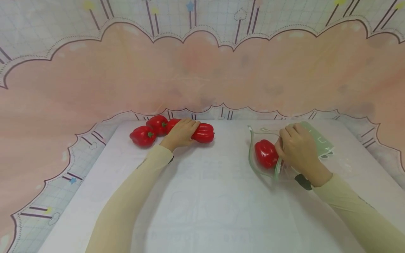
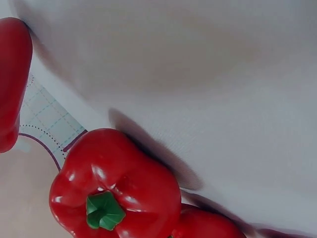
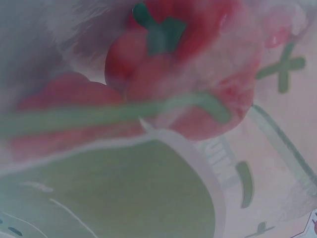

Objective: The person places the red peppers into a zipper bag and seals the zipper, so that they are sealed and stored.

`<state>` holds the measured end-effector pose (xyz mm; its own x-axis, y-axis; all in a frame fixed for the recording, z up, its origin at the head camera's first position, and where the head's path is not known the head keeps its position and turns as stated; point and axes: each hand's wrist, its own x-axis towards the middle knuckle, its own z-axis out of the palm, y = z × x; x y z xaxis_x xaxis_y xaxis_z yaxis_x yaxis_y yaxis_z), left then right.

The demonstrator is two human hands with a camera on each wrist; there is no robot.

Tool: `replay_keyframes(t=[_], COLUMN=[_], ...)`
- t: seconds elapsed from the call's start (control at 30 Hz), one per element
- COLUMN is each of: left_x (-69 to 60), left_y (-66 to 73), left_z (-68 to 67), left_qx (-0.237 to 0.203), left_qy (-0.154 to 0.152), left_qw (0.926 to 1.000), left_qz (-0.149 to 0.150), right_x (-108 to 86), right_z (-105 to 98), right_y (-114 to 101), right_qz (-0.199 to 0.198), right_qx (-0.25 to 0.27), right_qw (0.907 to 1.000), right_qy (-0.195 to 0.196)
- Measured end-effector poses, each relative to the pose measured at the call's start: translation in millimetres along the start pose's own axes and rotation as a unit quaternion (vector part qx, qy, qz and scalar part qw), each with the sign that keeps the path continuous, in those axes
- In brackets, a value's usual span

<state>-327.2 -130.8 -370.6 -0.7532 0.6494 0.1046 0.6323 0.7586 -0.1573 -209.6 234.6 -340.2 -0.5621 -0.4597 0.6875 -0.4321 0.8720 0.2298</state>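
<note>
My left hand grips a red bell pepper from above, fingers curled over its left side. Part of a red pepper shows at the edge of the left wrist view. Across the table, my right hand pinches the rim of a clear zip bag with a green edge. The bag's mouth gapes toward the left, and a red bell pepper lies at it. Through the hazy plastic, the right wrist view shows a red pepper with a green stem and more red beside it.
Left of my left hand, more red bell peppers lie grouped: one in front, one behind, and one partly hidden by the hand. A white cloth covers the table. A patterned curtain hangs along the back.
</note>
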Motion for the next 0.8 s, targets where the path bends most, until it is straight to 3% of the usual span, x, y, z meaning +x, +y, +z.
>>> replay_keyframes(t=[0.23, 0.5, 0.8], left_x=[-0.2, -1.9, -8.7], left_y=[2.7, 6.0, 23.1], left_z=[-0.8, 0.3, -10.5], left_qx=[0.011, 0.010, 0.012], left_qy=[0.032, 0.053, 0.080], left_qw=[0.9989, 0.9974, 0.9940], left_qz=[0.033, 0.048, 0.074], right_x=[-1.4, -1.1, -2.2], right_z=[1, 2, 1], right_y=[1, 2, 2], right_qz=[0.001, -0.002, 0.004], right_qx=[0.002, 0.002, 0.004], right_qw=[1.0000, 1.0000, 1.0000], right_qy=[0.003, 0.005, 0.000])
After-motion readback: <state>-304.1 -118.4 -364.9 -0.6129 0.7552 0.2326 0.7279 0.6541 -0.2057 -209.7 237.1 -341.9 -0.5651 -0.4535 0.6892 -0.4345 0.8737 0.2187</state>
